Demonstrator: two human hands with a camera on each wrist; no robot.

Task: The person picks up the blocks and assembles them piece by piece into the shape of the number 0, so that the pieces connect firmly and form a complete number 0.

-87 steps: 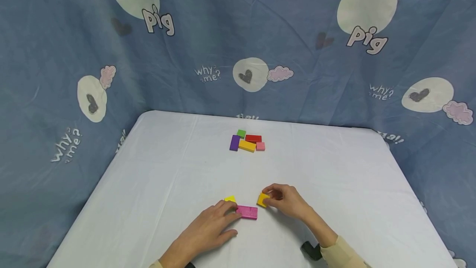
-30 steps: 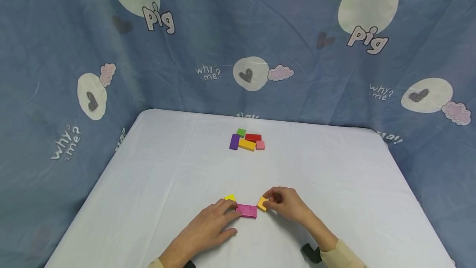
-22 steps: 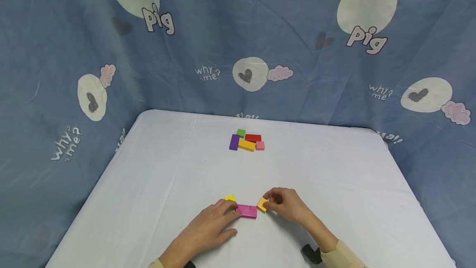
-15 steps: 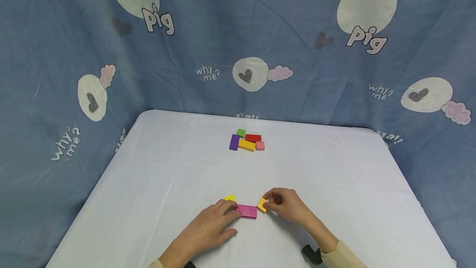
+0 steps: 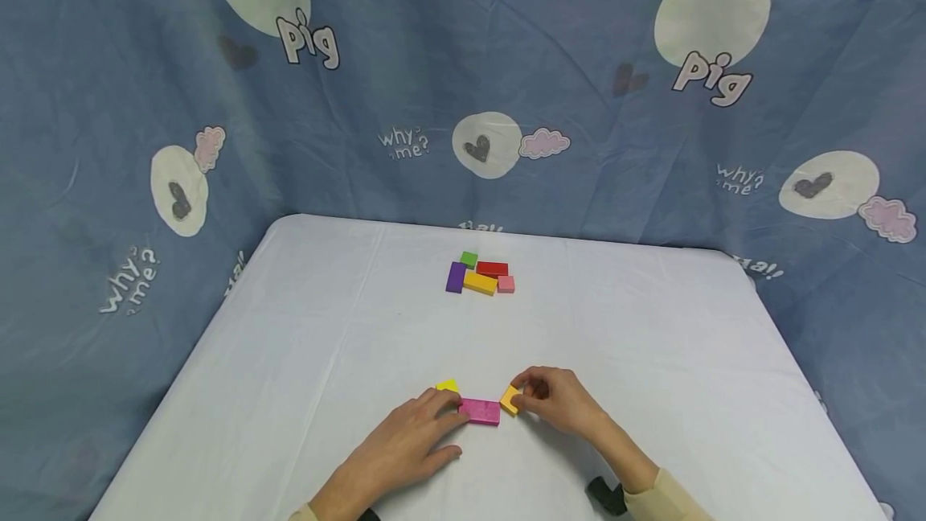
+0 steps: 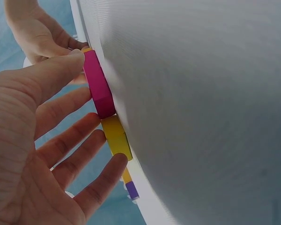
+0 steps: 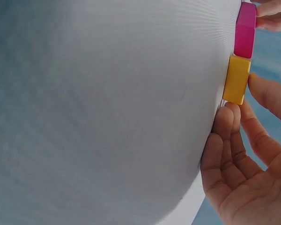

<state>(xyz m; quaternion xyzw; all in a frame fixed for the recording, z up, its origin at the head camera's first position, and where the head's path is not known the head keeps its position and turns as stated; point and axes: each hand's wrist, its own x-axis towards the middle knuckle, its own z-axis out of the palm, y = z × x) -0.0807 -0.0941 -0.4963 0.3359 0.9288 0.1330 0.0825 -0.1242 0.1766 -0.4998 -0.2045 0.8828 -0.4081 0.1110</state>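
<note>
Blue printed curtain (image 5: 405,79) at the back, white-covered table (image 5: 289,392) below. Left hand (image 5: 401,445): fingers apart, fingertips on the magenta bar (image 5: 483,412), thumb off to the near side in head view. Right hand (image 5: 560,398): thumb and fingertips pinched on the orange block (image 5: 509,400). Farther back, well apart from both hands, a close cluster: amber bar (image 5: 481,283), red bar (image 5: 493,268), purple bar (image 5: 455,277), then small pink block (image 5: 506,285) and green block (image 5: 469,260). Yellow block (image 5: 447,385) by the magenta bar's left end, partly behind left fingers. Orange block at the bar's right end, angled, corner touching or nearly.

Progress, judged: partway. Magenta and yellow sit together; orange is brought up, not squared, not released. Cluster stands separate; what else is left, can't tell.

Versus 2.9 s ago: orange has closed its gap to magenta and turned a little, right hand slightly nearer the person. Left hand, cluster about unchanged.
</note>
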